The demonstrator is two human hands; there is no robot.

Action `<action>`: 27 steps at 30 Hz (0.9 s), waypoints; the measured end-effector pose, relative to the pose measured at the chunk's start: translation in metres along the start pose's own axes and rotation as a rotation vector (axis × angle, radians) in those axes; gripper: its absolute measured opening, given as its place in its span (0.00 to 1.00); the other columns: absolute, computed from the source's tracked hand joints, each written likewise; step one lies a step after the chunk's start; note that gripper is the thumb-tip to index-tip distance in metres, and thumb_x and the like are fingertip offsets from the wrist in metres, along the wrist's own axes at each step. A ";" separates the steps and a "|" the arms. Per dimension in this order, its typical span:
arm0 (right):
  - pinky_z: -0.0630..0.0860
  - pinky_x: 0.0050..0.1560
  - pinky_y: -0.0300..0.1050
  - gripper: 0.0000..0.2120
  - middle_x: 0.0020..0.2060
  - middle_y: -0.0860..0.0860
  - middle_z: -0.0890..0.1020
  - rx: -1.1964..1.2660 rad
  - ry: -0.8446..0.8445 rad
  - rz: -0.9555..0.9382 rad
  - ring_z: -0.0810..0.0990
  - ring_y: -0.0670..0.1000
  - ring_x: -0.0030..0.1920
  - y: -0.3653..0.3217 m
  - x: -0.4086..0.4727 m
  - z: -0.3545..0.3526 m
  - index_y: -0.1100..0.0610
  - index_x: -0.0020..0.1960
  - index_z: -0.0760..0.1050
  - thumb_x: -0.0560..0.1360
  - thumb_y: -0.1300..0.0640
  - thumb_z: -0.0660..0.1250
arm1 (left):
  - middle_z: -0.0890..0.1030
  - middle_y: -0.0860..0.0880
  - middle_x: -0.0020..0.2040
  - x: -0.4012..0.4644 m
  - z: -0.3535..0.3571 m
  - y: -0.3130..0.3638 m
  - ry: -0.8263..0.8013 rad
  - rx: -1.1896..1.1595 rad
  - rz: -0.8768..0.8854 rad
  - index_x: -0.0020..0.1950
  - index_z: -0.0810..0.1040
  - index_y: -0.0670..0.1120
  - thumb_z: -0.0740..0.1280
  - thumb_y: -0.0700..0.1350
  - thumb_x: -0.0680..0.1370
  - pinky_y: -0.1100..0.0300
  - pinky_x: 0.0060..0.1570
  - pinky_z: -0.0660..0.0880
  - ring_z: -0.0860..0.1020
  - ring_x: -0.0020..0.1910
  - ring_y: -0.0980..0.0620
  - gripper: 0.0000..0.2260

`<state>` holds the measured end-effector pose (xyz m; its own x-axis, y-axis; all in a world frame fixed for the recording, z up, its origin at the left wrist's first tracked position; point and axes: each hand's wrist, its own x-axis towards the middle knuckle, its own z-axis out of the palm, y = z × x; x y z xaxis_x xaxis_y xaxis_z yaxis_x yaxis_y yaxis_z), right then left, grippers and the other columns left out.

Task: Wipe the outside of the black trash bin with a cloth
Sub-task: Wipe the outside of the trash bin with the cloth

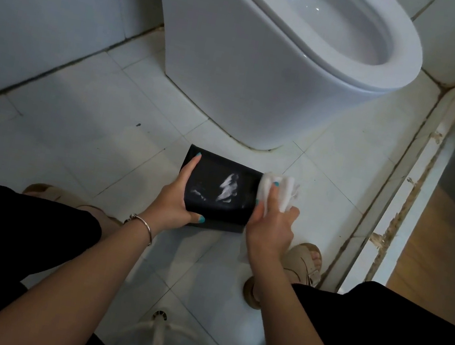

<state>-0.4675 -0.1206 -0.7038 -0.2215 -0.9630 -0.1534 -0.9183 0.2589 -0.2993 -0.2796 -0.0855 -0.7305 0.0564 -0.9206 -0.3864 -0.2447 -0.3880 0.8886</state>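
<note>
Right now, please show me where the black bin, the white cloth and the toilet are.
black bin [217, 188]: head view, upward-facing side.
white cloth [283, 190]: head view, bunched middle.
toilet [238, 62]: head view, outer side wall.

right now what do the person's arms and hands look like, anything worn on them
Both forearms are bare, with no sleeves in view. The left hand and right hand have teal-painted nails. A thin silver bangle with a small bead circles the left wrist. No gloves or rings are visible.
</note>
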 end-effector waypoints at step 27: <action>0.70 0.42 0.44 0.22 0.61 0.57 0.65 0.108 0.049 0.142 0.70 0.55 0.37 -0.011 0.000 0.005 0.39 0.74 0.60 0.81 0.47 0.57 | 0.71 0.55 0.62 -0.001 0.015 0.000 0.046 -0.023 0.021 0.77 0.45 0.66 0.79 0.34 0.64 0.64 0.54 0.76 0.74 0.59 0.53 0.57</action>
<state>-0.4553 -0.1236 -0.7054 -0.3645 -0.9180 -0.1564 -0.8365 0.3966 -0.3781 -0.2937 -0.0844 -0.7338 0.0956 -0.9294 -0.3564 -0.2239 -0.3689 0.9021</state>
